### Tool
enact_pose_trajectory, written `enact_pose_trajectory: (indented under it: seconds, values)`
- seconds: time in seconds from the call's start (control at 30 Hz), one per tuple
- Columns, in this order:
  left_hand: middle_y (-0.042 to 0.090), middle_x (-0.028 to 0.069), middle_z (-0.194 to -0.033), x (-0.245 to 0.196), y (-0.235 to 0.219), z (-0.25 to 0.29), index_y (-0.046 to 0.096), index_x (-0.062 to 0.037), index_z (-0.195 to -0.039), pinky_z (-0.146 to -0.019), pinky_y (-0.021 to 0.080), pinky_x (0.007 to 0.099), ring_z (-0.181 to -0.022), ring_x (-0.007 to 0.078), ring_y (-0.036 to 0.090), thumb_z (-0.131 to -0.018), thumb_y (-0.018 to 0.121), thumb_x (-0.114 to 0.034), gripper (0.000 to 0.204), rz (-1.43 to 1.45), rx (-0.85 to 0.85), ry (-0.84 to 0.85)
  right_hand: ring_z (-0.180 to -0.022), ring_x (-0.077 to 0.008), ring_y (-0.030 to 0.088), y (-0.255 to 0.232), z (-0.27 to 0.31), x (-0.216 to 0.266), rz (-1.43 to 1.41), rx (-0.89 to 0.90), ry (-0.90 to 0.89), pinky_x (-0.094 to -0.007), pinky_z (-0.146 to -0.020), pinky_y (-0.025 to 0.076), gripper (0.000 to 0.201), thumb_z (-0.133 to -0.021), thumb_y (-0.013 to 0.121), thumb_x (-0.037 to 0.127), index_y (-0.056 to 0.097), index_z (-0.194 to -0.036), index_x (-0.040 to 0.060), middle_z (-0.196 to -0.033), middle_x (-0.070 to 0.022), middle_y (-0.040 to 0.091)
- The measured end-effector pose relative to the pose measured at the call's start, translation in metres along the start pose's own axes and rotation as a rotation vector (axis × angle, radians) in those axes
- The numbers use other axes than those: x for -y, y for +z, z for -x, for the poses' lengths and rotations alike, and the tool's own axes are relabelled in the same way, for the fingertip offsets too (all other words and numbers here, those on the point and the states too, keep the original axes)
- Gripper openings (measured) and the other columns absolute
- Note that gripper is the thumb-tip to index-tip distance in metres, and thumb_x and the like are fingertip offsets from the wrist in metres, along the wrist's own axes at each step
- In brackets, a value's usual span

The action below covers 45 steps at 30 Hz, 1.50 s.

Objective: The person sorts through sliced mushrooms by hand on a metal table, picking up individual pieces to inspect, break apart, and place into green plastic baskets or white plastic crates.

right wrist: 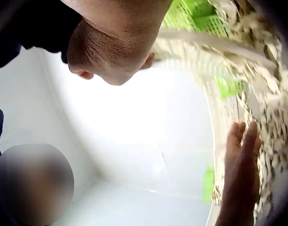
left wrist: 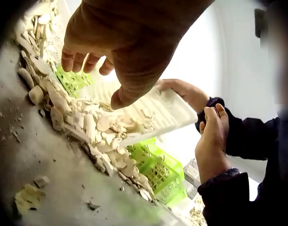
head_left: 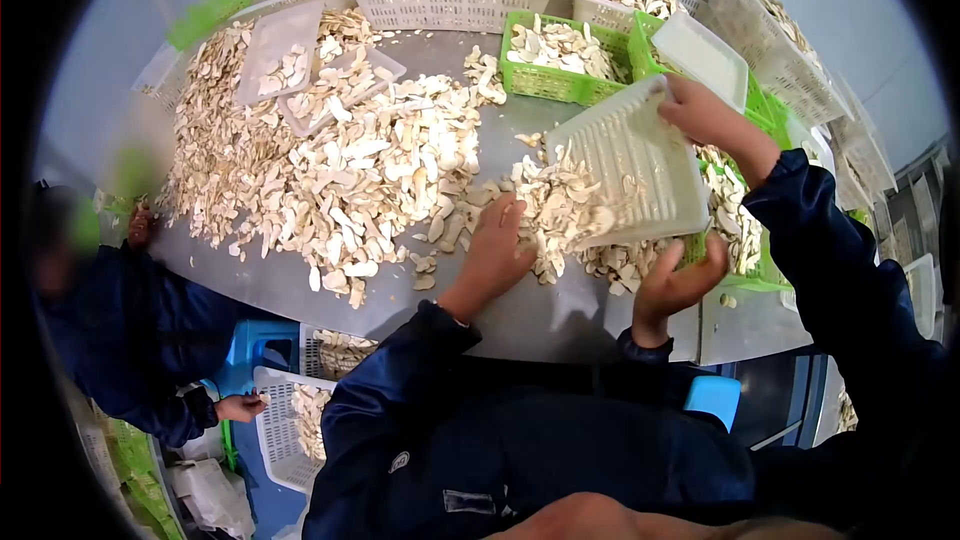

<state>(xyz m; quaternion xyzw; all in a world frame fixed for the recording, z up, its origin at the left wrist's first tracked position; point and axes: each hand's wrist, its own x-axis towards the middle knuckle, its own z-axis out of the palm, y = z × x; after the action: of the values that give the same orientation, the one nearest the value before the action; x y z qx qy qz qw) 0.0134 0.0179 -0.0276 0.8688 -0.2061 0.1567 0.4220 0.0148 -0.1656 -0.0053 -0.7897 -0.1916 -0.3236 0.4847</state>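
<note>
Pale mushroom slices (head_left: 560, 195) spill from the lower end of a tilted, ribbed white plastic tray (head_left: 640, 170) onto the metal table. A third hand (head_left: 705, 120), in a dark blue sleeve, grips the tray's upper rim. My left hand (head_left: 490, 255) is beside the spilling slices, fingers loosely extended; in the left wrist view its thumb (left wrist: 123, 96) overlaps the tray's mouth. Below the tray's near side is my right hand (head_left: 675, 285), palm turned up and fingers loosely bent around nothing. It fills the top of the right wrist view, where much of it is cut off.
A large heap of mushroom slices (head_left: 350, 170) covers the table's left side. Green baskets (head_left: 560, 85) and white baskets (head_left: 450, 5) with slices line the back and right. Another person's hand (head_left: 240, 407) is at lower left, near a white basket (head_left: 275, 430).
</note>
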Motion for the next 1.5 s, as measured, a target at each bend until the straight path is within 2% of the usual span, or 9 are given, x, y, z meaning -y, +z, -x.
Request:
enact_pose_trajectory:
  seconds: [0.1,0.23,0.33,0.57,0.7,1.03,1.13,1.43,1.5]
  values:
    - [0.039,0.0221,-0.141,0.006,0.021,-0.001,0.048,-0.0009,-0.132,-0.109,0.034,0.0484,-0.133,0.0411,0.037,-0.077,0.071,-0.023,0.064,-0.083,0.075,0.03,-0.089,-0.03,0.066,-0.013,0.003,-0.05,-0.051,0.001,0.118,-0.0375,-0.077,0.054,0.026,-0.087,0.061,0.004,0.059,-0.112,-0.0029,-0.097,-0.0169,0.066]
    - [0.037,0.0198,-0.144,0.001,0.023,-0.004,0.049,-0.0064,-0.132,-0.111,0.029,0.0502,-0.136,0.0406,0.033,-0.074,0.073,-0.027,0.065,-0.16,0.149,0.034,-0.086,-0.029,0.066,-0.026,0.01,-0.083,-0.116,-0.006,0.179,-0.0372,-0.074,0.055,0.027,-0.089,0.059,0.003,0.057,-0.114,-0.0051,-0.099,-0.0183,0.066]
    - [0.04,0.0187,-0.142,0.0,0.022,-0.003,0.053,-0.0079,-0.129,-0.11,0.029,0.0504,-0.135,0.0403,0.034,-0.074,0.073,-0.028,0.061,-0.24,0.174,0.081,-0.084,-0.0283,0.067,-0.028,0.015,-0.112,-0.168,0.008,0.208,-0.037,-0.072,0.056,0.027,-0.09,0.056,0.002,0.055,-0.116,-0.0068,-0.1,-0.0193,0.066]
    - [0.047,0.0163,-0.137,0.02,0.006,0.01,0.063,-0.0078,-0.115,-0.108,0.031,0.0514,-0.133,0.0376,0.038,-0.075,0.07,-0.026,0.045,-0.285,0.198,-0.008,-0.079,-0.0265,0.069,-0.021,0.027,-0.155,-0.247,0.044,0.234,-0.0365,-0.066,0.058,0.028,-0.094,0.051,0.0,0.051,-0.12,-0.0107,-0.102,-0.0217,0.066]
    - [0.049,0.0159,-0.135,0.03,-0.006,0.02,0.063,-0.008,-0.114,-0.106,0.032,0.0514,-0.131,0.0373,0.04,-0.076,0.068,-0.023,0.041,-0.307,0.137,-0.008,-0.081,-0.0251,0.069,-0.008,0.026,-0.133,-0.164,0.051,0.357,-0.0343,-0.063,0.058,0.025,-0.095,0.048,0.001,0.053,-0.116,-0.011,-0.105,-0.0228,0.065]
    - [0.049,0.0201,-0.132,0.037,-0.019,0.024,0.058,-0.0038,-0.119,-0.105,0.034,0.0487,-0.13,0.0373,0.041,-0.076,0.07,-0.025,0.049,-0.271,0.055,0.017,-0.085,-0.0285,0.068,0.01,0.01,-0.091,-0.103,-0.002,0.398,-0.0368,-0.067,0.056,0.024,-0.093,0.05,0.004,0.055,-0.113,-0.0093,-0.105,-0.0236,0.064]
    - [0.047,0.0197,-0.136,0.027,-0.019,0.003,0.052,-0.0015,-0.128,-0.108,0.032,0.0477,-0.131,0.0378,0.04,-0.079,0.071,-0.03,0.06,-0.262,0.109,0.008,-0.085,-0.0295,0.067,0.009,0.01,-0.089,-0.099,0.002,0.397,-0.0376,-0.067,0.056,0.025,-0.092,0.051,0.005,0.055,-0.112,-0.0089,-0.104,-0.0239,0.064]
    - [0.045,0.0195,-0.138,0.026,-0.017,-0.011,0.052,0.0008,-0.127,-0.11,0.03,0.0477,-0.133,0.0377,0.038,-0.08,0.071,-0.032,0.06,-0.337,0.169,-0.003,-0.085,-0.0326,0.066,0.002,0.018,-0.095,-0.064,0.033,0.386,-0.0398,-0.069,0.054,0.027,-0.089,0.053,0.008,0.056,-0.112,-0.0075,-0.101,-0.0248,0.064]
    - [0.046,0.02,-0.135,0.029,-0.016,-0.006,0.053,-0.0003,-0.123,-0.109,0.031,0.0484,-0.131,0.0371,0.039,-0.078,0.071,-0.029,0.056,-0.32,0.109,0.02,-0.085,-0.0333,0.066,-0.002,0.01,-0.09,-0.041,0.051,0.368,-0.0402,-0.069,0.054,0.028,-0.088,0.054,0.008,0.056,-0.112,-0.0072,-0.1,-0.025,0.064]
